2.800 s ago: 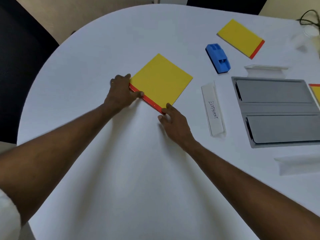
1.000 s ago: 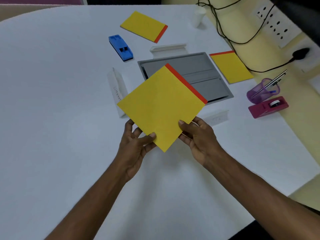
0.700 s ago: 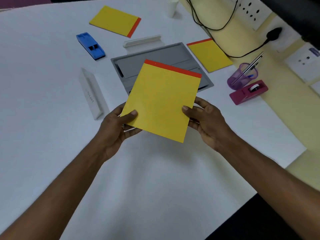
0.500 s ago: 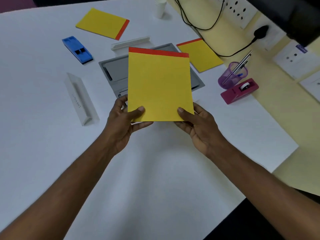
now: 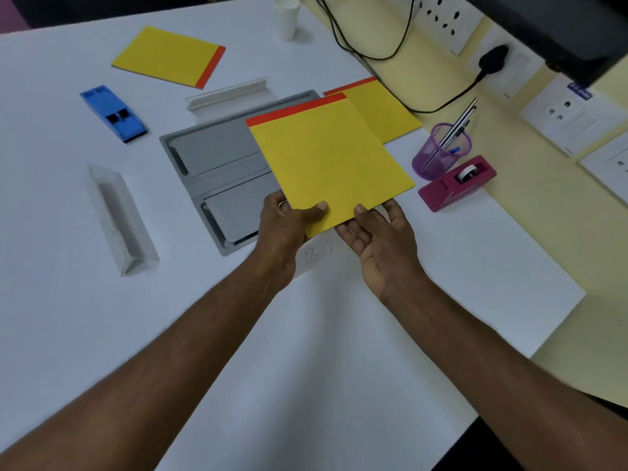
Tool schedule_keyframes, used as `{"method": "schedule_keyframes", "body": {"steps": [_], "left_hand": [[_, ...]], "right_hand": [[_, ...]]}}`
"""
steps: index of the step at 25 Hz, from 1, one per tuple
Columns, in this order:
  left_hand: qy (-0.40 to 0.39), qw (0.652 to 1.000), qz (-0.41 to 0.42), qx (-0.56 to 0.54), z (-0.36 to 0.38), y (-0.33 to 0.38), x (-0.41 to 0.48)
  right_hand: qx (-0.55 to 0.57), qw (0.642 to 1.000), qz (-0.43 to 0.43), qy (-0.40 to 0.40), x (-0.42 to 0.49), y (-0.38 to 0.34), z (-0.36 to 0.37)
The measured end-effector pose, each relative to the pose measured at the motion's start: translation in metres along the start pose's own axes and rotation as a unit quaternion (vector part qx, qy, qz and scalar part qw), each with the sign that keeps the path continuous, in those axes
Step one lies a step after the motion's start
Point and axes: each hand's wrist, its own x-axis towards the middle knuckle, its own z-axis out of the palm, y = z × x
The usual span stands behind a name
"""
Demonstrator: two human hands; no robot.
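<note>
A yellow pad with a red strip along its far edge (image 5: 329,161) hangs in the air above the grey tray (image 5: 217,154) on the white table (image 5: 306,351). My left hand (image 5: 283,229) pinches its near left corner, thumb on top. My right hand (image 5: 380,239) holds the near edge from below, thumb on the yellow face and fingers spread underneath. The pad tilts away to the right and hides part of the tray and of a second yellow pad (image 5: 387,110) that lies beyond it.
A third yellow pad (image 5: 166,56) and a blue stapler-like block (image 5: 114,113) lie at the far left. Two clear name holders (image 5: 119,219) (image 5: 227,95), a purple pen cup (image 5: 441,149), a magenta tape dispenser (image 5: 455,186), a paper cup (image 5: 288,17) and black cables (image 5: 384,52) are around.
The pad was lifted off the table and carried right, over the grey tray. Since half a second ago it has swung clockwise and my hands have closed in at its near corner.
</note>
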Motion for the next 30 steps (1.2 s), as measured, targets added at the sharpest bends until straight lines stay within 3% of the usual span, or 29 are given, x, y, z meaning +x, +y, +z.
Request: {"method": "schedule_keyframes", "body": {"steps": [2, 4, 7, 11, 16, 21, 26, 28, 30], "left_hand": [[-0.03, 0.996, 0.042, 0.07, 0.001, 0.005, 0.017], [-0.062, 0.967, 0.119, 0.217, -0.006, 0.006, 0.037], [-0.061, 0.862, 0.241, 0.441, -0.034, -0.001, 0.073], [-0.057, 0.693, 0.248, 0.674, -0.077, -0.014, 0.128], [-0.058, 0.599, 0.292, 0.743, -0.089, -0.028, 0.163], [-0.021, 0.6, 0.338, 0.724, -0.082, -0.026, 0.158], [-0.034, 0.62, 0.31, 0.72, -0.094, -0.03, 0.182], [-0.033, 0.62, 0.311, 0.719, -0.094, -0.035, 0.175], [-0.033, 0.621, 0.309, 0.72, -0.095, -0.037, 0.176]], "right_hand": [[-0.007, 1.0, -0.02, 0.0, 0.019, -0.014, 0.0], [-0.012, 0.999, -0.032, 0.006, 0.04, -0.028, -0.001], [-0.017, 0.999, -0.024, 0.042, 0.077, -0.044, -0.003], [-0.054, 0.994, -0.01, 0.095, 0.131, -0.057, -0.009], [-0.075, 0.99, -0.005, 0.118, 0.189, -0.062, -0.012], [-0.1, 0.985, -0.04, 0.132, 0.229, -0.089, -0.016], [-0.171, 0.958, -0.04, 0.229, 0.285, -0.068, 0.0], [-0.289, 0.919, -0.07, 0.257, 0.294, -0.069, 0.001], [-0.467, 0.841, -0.097, 0.254, 0.301, -0.065, 0.002]]}}
